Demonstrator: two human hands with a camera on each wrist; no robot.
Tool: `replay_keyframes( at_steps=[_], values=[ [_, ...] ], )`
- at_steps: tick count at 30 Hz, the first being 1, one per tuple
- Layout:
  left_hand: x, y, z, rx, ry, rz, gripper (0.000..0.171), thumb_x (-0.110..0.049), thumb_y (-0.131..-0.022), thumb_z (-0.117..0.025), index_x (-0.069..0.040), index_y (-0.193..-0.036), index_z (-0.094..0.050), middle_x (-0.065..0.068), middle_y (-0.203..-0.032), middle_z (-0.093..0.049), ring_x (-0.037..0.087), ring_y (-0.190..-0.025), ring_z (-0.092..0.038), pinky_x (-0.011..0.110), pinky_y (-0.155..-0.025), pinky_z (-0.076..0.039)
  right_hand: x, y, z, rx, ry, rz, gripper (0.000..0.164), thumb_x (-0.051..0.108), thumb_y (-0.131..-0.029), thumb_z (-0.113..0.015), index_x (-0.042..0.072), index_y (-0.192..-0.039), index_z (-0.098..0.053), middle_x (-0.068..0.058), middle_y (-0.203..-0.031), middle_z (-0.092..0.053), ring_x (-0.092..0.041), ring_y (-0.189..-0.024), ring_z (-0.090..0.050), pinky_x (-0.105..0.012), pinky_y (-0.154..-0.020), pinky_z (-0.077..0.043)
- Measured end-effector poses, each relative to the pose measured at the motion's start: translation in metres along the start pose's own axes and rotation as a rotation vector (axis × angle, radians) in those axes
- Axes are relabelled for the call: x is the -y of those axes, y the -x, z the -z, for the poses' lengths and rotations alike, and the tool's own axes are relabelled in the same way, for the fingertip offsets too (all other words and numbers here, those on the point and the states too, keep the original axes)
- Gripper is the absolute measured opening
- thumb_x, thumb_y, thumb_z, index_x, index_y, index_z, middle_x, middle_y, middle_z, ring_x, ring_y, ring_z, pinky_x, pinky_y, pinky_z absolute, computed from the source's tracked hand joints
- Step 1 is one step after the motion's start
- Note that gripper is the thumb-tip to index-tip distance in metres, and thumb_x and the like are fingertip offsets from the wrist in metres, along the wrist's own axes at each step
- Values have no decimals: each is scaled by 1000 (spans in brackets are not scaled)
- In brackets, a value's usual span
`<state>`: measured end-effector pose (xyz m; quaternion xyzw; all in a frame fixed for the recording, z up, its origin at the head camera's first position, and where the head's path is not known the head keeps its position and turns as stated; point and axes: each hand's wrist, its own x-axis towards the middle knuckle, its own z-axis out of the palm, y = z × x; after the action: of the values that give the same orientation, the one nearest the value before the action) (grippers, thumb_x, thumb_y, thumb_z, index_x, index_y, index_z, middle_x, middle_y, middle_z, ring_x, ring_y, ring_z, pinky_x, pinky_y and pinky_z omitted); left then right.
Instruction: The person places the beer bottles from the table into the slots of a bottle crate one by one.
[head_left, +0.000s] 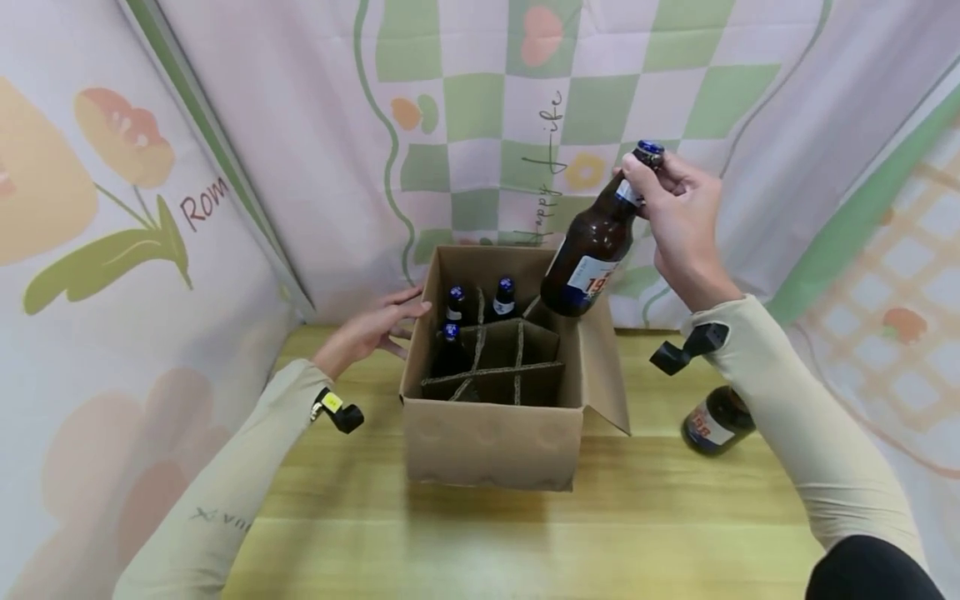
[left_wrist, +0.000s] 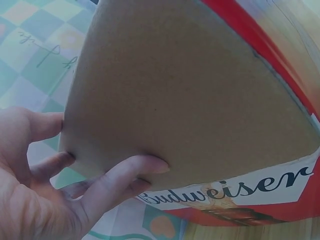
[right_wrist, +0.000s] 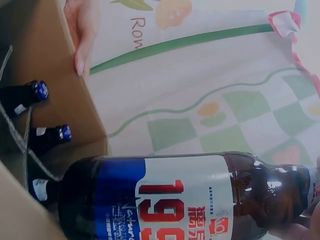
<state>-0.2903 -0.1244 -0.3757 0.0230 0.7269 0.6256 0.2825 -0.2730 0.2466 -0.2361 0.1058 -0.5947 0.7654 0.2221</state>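
Observation:
A brown glass beer bottle with a white and blue label tilts over the right rear rim of an open cardboard box. My right hand holds it by the neck, just below the blue cap. In the right wrist view the bottle lies across the lower part, its base toward the box. At the box's left side, my left hand grips the cardboard near the rear corner. The left wrist view shows the thumb of that hand on the plain brown panel. Dividers split the box; blue-capped bottles stand inside.
Another brown bottle stands on the wooden table to the right, partly covered by my right sleeve. A box flap sticks out on the right. A patterned curtain hangs close behind the box and at both sides.

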Motion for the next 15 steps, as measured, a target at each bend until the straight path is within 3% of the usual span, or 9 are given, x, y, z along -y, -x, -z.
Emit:
replay_keyframes(
  at_steps=[6,11,15],
  values=[
    [1,1,-2,9,7,-5,76,-30,-108,-59,-27,-169,-15,15,-171,-30,48,-142,-46,31,-63,-65,-3,1,-6,21,38,34,27,13,-90,-84,-1,-112,-79,-12,-100,-79,-19,-90,-73,-22,-79,-63],
    [2,2,-4,10,6,12,77,-31,-107,-59,-27,-170,-14,16,-171,-28,49,-145,-42,32,-65,-65,-6,10,-12,78,96,117,25,14,-92,-82,-3,-110,-79,-10,-99,-80,-20,-93,-74,-23,-80,-59],
    [0,2,-5,5,-2,6,77,-32,-107,-60,-27,-170,-15,14,-171,-29,48,-144,-43,32,-66,-65,-8,13,-20,104,83,132,25,13,-92,-82,-4,-110,-78,-11,-98,-80,-19,-91,-74,-23,-80,-60]
  ],
)
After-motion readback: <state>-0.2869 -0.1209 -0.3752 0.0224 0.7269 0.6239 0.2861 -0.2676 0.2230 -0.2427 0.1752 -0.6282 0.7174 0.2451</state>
